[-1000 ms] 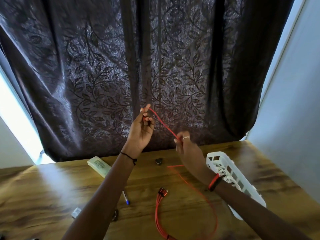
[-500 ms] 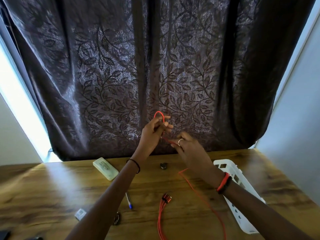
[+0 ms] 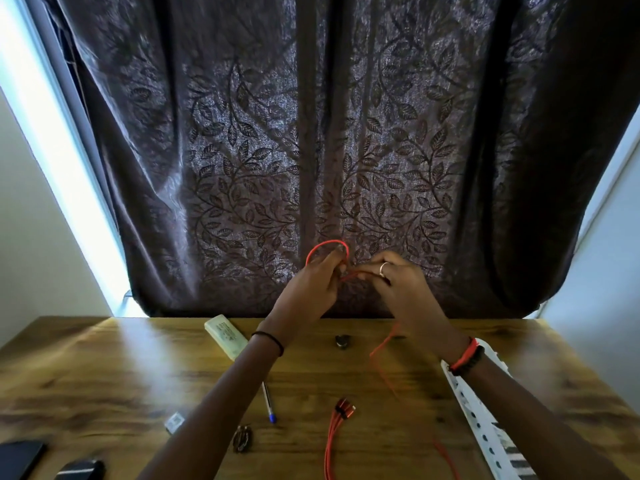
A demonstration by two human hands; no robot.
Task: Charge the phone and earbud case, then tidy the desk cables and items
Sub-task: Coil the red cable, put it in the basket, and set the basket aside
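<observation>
A red cable [image 3: 327, 244] arches in a small loop above the tabletop's [image 3: 104, 375] far edge, pinched by the closed left hand [image 3: 311, 289] and the right hand [image 3: 398, 285], its slack trailing down to connectors [image 3: 344, 407] mid-table, beside a pen [image 3: 268, 401].

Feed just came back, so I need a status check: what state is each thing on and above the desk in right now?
Left hand: raised, pinching the cable loop.
Right hand: raised, gripping the cable.
Red cable: small loop formed at the fingers, rest trailing to the desk.
Cable connectors: lying loose, unplugged.
Pen: lying flat.
White basket: on its side.
Phone: flat at the desk edge, no cable visible.
Remote: lying flat.
</observation>
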